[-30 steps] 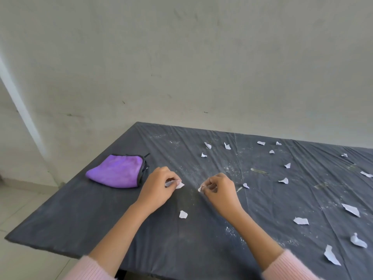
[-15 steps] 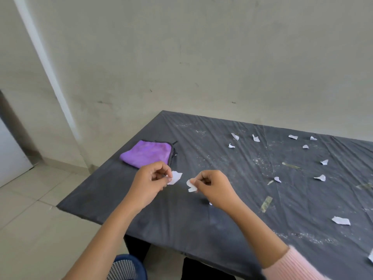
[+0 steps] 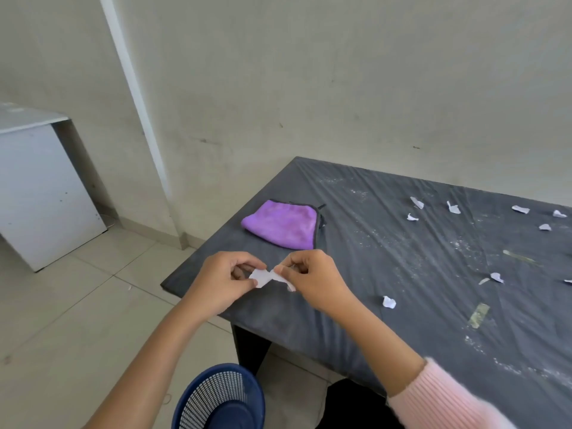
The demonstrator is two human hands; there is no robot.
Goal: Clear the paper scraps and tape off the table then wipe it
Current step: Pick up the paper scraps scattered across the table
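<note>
Basket [image 3: 216,397] on floor, paper scraps [image 3: 261,277] held at table [image 3: 387,258] corner.
L hand [image 3: 223,283] & R hand [image 3: 314,281] each pinch one, pieces touching. Beyond: loose scraps [image 3: 389,302] & tape strip [image 3: 479,315] on table; purple cloth [image 3: 283,224] nr far-left edge.

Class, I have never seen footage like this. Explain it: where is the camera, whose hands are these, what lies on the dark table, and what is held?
No machine here: a person works bare-handed, and the picture comes from a camera worn on their head, looking forward and down. The left hand and right hand pinch white paper scraps between them over the near edge of the dark table. On it lie a purple cloth, loose scraps and a tape strip. A blue mesh basket stands on the floor below.
</note>
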